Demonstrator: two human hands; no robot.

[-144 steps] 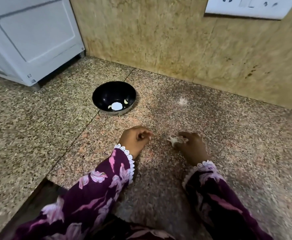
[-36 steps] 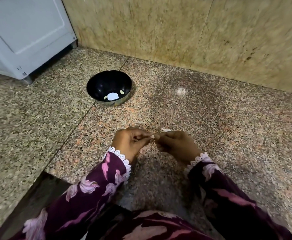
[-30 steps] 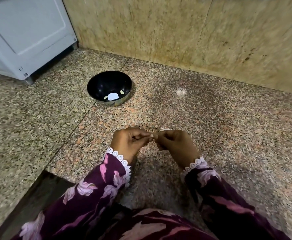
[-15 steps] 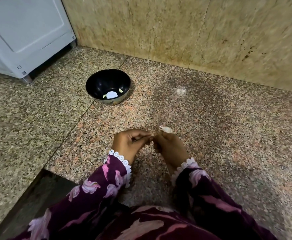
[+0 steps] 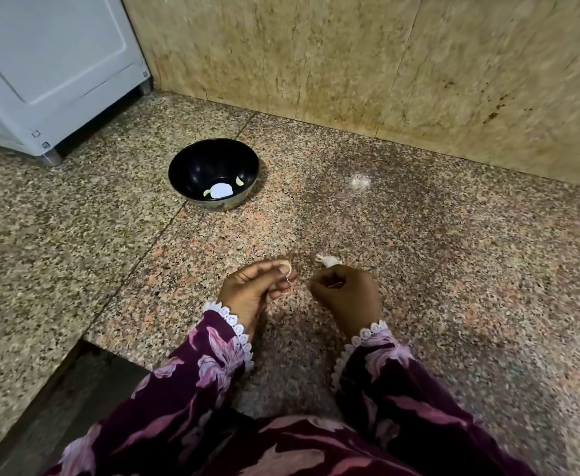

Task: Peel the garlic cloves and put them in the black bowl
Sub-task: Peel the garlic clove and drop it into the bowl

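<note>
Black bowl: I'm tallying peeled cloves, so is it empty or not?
Not empty. The bowl holds two small pale cloves beside a white glare spot.

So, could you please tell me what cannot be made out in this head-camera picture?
- Head view: what the right hand grips, beyond the white papery bit past its knuckles; curled fingers hide it.
- Head view: whether the pale garlic clove pinched by the left hand is fully peeled; too small.
- Head view: the white patch in the round black bowl; glare or object, unclear.
</note>
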